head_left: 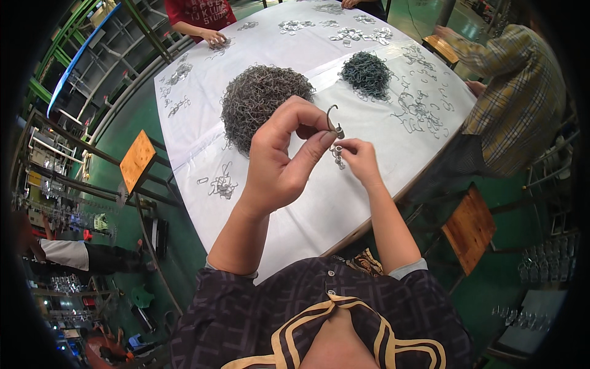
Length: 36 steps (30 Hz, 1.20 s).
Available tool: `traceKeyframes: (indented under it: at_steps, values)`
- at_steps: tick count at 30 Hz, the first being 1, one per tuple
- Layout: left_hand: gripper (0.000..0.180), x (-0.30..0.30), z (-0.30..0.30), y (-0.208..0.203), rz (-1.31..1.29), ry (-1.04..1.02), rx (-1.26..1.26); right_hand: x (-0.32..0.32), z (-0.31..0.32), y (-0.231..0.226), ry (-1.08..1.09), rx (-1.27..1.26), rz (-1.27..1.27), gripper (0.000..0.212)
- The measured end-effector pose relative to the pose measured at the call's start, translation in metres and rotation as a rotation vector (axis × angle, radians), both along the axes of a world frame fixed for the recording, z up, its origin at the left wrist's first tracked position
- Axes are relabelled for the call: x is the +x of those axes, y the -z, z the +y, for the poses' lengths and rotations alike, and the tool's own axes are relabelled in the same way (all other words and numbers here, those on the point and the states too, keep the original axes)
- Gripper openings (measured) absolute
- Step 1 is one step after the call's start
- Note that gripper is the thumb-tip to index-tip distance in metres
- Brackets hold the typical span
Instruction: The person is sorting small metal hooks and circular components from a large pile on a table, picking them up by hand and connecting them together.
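White table (307,227) bears a grey wire heap (261,92) above green floor (399,15); left hand (279,157) pinches a metal hook (330,115), right hand (361,161) small metal pieces (338,158).

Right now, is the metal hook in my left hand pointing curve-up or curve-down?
Curve-up: the metal hook rises from your left hand's pinch, its bent end uppermost.

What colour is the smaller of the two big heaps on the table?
The smaller heap looks dark blue-green; the head view shows it.
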<state>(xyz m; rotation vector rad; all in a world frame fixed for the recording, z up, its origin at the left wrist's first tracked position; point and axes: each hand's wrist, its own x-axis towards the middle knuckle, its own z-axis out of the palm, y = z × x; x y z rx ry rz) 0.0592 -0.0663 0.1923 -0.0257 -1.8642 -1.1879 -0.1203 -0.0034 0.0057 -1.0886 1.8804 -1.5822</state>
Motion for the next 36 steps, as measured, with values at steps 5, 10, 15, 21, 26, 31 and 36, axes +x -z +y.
traceKeyframes:
  at_steps: [5,10,15,21,26,31,36]
  values:
    - [0.009,0.009,-0.005,-0.003,-0.048,0.002,0.026,0.026,-0.024,0.033,-0.009,0.216,0.266,0.020]
    - [0.008,0.016,-0.007,-0.007,-0.069,-0.069,0.083,0.037,-0.037,0.031,-0.070,0.308,0.535,0.019]
    - [0.008,0.017,-0.010,-0.005,-0.055,-0.059,0.095,0.031,-0.038,0.035,-0.040,0.209,0.410,0.016]
    - [0.006,0.005,-0.007,0.001,-0.056,-0.004,0.105,0.002,-0.015,-0.027,-0.042,-0.170,-0.327,0.019]
    - [0.005,-0.011,0.000,0.009,-0.105,0.032,0.107,0.006,0.022,-0.122,-0.233,-0.557,-0.558,0.025]
    - [0.006,-0.018,0.012,0.001,-0.159,0.070,0.022,0.017,0.047,-0.155,-0.312,-0.658,-0.459,0.023]
    - [0.007,-0.020,0.022,-0.005,-0.170,0.092,-0.002,0.022,0.060,-0.166,-0.323,-0.683,-0.438,0.023]
